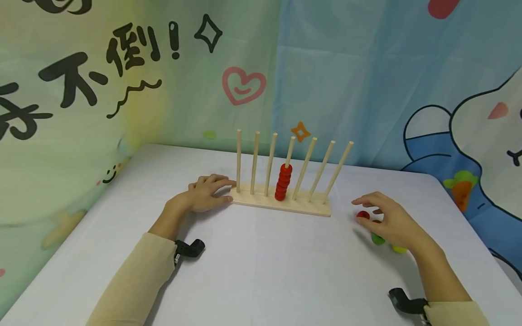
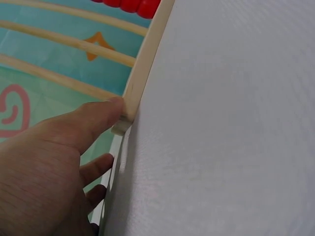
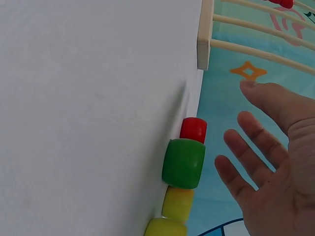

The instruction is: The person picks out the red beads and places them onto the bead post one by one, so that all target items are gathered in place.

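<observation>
A pale wooden peg stand with several upright pegs sits on the table. Red beads are stacked on its middle peg. My left hand holds the stand's left end, thumb at the front edge and index finger at the back corner. In the left wrist view the thumb lies against the end of the base. My right hand hovers with spread, bent fingers above loose beads, holding nothing. In the right wrist view a red bead, a green bead and yellow beads line up beside its fingers.
The white table ends just behind the stand, where a printed cloth backdrop hangs. Black wrist cameras jut inward from both sleeves. The loose beads lie to the right of the stand.
</observation>
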Demonstrator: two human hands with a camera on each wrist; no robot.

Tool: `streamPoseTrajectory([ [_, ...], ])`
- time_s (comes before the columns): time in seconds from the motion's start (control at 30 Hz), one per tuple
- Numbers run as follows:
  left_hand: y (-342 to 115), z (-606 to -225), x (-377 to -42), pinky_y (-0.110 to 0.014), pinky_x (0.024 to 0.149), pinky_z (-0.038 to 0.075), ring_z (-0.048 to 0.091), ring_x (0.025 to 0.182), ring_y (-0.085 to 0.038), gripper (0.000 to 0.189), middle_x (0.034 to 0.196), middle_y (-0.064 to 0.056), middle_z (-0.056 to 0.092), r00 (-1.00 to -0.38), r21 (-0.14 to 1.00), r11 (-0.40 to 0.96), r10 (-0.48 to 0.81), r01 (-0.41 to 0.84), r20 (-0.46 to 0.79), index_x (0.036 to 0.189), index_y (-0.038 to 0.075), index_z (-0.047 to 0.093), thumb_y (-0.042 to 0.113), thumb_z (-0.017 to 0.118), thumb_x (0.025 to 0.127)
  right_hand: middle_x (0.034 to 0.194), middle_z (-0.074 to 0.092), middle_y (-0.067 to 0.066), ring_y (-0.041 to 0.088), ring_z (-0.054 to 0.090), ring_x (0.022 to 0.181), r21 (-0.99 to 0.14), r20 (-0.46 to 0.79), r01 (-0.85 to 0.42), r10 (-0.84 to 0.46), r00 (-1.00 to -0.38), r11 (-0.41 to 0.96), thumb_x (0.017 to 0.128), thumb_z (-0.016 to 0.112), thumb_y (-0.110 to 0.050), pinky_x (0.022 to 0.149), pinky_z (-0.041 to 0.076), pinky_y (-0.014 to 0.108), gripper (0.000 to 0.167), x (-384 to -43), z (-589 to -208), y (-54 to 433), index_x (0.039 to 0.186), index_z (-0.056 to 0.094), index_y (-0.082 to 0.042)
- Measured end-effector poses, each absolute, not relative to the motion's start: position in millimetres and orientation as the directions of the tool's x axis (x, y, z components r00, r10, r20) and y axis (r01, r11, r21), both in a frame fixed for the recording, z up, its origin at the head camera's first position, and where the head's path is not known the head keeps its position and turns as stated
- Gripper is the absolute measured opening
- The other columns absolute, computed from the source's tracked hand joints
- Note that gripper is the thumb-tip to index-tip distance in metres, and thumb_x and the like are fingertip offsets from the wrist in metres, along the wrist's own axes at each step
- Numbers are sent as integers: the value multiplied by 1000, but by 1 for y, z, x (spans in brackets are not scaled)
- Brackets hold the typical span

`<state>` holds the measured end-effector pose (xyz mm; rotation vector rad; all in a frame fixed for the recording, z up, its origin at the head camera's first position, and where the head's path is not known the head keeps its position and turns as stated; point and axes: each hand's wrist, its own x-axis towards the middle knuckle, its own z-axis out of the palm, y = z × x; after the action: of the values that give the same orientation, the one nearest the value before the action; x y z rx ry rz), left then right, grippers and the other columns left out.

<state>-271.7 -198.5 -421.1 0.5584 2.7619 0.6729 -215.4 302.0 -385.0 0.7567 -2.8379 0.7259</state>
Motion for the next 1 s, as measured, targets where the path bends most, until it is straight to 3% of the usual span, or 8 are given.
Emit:
streamPoseTrajectory([
  [0.17, -198, -421, -272, -70, 107, 24, 27, 146, -43, 59, 165, -5, 30, -897, 481, 820, 419, 309, -138, 155, 34, 45, 56, 53, 101, 118, 66, 8, 35, 65, 106, -413, 236, -480, -418, -877, 774, 88, 80, -5, 85, 56, 34, 31, -215, -388, 304, 117, 70, -9],
  [0.43, -198, -422, -272, -72, 107, 24, 26, 147, -45, 59, 166, -6, 29, -899, 473, 825, 416, 310, -135, 155, 33, 44, 56, 53, 102, 123, 64, 13, 42, 63, 111, -440, 171, -437, -405, -898, 784, 91, 76, -4, 89, 53, 61, 31, -214, -388, 304, 120, 68, -7],
  [1.0, -197, -423, -273, -69, 107, 25, 25, 147, -44, 58, 166, -5, 29, -901, 473, 828, 409, 302, -141, 154, 35, 45, 55, 54, 101, 126, 61, 18, 45, 60, 114, -448, 71, -371, -381, -922, 813, 92, 73, -5, 92, 53, 61, 30, -215, -392, 304, 121, 67, -6],
])
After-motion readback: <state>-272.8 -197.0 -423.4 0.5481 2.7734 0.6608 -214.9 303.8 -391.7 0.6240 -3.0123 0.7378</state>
